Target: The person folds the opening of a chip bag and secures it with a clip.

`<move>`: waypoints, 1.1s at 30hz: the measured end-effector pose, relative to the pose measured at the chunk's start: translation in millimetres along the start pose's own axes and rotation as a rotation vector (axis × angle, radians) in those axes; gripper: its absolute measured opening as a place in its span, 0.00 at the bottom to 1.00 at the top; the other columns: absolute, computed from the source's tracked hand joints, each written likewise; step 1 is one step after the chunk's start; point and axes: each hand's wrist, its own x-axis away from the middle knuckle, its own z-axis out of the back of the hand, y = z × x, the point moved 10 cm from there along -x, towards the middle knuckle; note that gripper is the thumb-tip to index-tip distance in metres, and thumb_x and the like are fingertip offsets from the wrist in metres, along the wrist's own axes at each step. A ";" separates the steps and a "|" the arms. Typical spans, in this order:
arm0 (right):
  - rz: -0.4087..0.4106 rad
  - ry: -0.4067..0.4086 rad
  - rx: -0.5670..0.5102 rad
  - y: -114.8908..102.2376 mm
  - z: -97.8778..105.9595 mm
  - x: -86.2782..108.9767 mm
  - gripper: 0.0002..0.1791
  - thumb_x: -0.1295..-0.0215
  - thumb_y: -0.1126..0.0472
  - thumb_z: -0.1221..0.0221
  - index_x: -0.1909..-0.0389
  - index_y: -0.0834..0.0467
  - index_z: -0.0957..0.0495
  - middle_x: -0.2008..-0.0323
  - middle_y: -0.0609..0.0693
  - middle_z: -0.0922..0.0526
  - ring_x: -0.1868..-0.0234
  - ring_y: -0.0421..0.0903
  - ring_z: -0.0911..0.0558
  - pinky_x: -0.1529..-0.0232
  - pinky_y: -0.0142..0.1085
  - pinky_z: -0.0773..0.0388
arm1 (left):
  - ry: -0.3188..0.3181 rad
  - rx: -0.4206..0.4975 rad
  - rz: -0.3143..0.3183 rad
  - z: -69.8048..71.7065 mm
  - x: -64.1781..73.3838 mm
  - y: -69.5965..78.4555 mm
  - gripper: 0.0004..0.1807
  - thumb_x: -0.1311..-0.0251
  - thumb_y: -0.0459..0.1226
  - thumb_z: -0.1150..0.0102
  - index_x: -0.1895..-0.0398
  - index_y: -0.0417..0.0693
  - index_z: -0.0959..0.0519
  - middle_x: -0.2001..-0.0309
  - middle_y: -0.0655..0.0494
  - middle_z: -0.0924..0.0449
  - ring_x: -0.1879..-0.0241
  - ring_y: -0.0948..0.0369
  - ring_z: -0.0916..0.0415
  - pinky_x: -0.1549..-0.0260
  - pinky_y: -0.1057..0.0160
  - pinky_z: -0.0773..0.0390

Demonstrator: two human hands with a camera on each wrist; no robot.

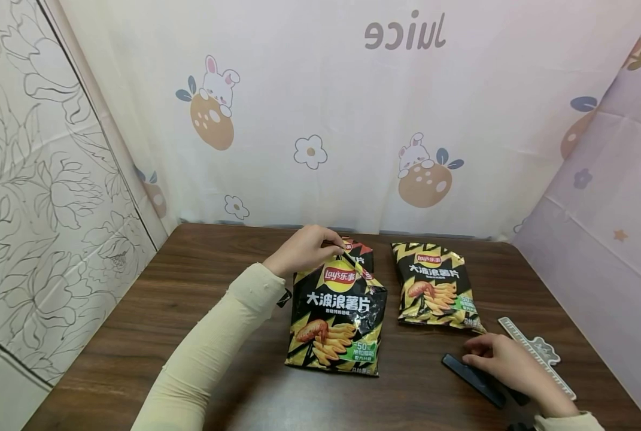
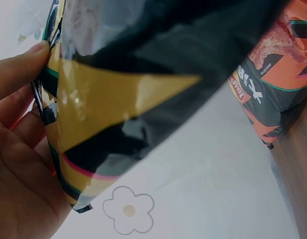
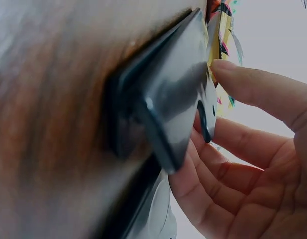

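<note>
My left hand (image 1: 309, 248) pinches the top edge of a black and yellow Lay's chip bag (image 1: 333, 323), which stands with its printed front facing me. In the left wrist view, the thumb (image 2: 41, 47) lies against the bag's edge. A black plastic clip (image 1: 473, 380) is low on the right of the table. My right hand (image 1: 514, 362) has its thumb and fingers around the clip's edge, as the right wrist view shows. Another dark bar lies partly hidden beneath that hand.
A second black and yellow chip bag (image 1: 433, 287) lies behind the right hand. A red and black chip bag (image 1: 360, 251) is partly hidden behind the held one. At the right lies a whitish clip with a toothed-looking edge (image 1: 538, 353). Printed curtains (image 1: 320, 108) border the wooden table (image 1: 191, 287).
</note>
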 end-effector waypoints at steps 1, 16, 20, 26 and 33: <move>-0.002 -0.007 0.001 0.1 -0.4 -0.1 0.20 0.40 0.54 0.33 0.55 0.65 0.17 0.70 0.45 0.18 0.73 0.32 0.26 0.71 0.31 0.29 | 0.000 0.000 0.001 -0.1 -0.1 -0.1 0.10 0.30 0.38 0.44 0.56 0.47 0.14 0.61 0.54 0.13 0.85 0.65 0.34 0.79 0.68 0.33; -0.012 -0.084 0.010 -0.7 -4.7 -0.6 0.18 0.41 0.54 0.33 0.57 0.64 0.16 0.67 0.46 0.16 0.68 0.41 0.21 0.70 0.34 0.26 | -0.004 -0.001 0.004 -1.0 0.0 -2.4 0.10 0.30 0.39 0.45 0.56 0.48 0.14 0.61 0.55 0.14 0.86 0.66 0.36 0.81 0.68 0.34; -0.016 -0.100 0.007 -0.2 -6.0 0.1 0.18 0.41 0.54 0.33 0.57 0.63 0.16 0.66 0.46 0.16 0.67 0.41 0.20 0.69 0.34 0.25 | -0.003 -0.003 0.005 -0.8 -0.1 -2.9 0.10 0.30 0.39 0.45 0.55 0.48 0.14 0.61 0.55 0.14 0.85 0.66 0.35 0.81 0.68 0.33; -0.005 -0.115 0.000 -0.1 -5.9 2.0 0.18 0.42 0.54 0.32 0.57 0.63 0.16 0.66 0.46 0.17 0.68 0.38 0.22 0.70 0.33 0.26 | 0.004 -0.005 -0.006 0.2 -0.8 -2.5 0.10 0.30 0.39 0.44 0.56 0.48 0.14 0.61 0.55 0.14 0.83 0.66 0.32 0.79 0.68 0.32; 0.032 -0.109 0.043 0.7 -4.4 5.9 0.15 0.44 0.55 0.31 0.63 0.62 0.16 0.72 0.45 0.20 0.74 0.33 0.28 0.72 0.32 0.30 | -0.002 -0.004 -0.005 -0.4 -0.2 -2.9 0.10 0.30 0.39 0.44 0.55 0.47 0.14 0.61 0.54 0.14 0.84 0.65 0.33 0.79 0.68 0.33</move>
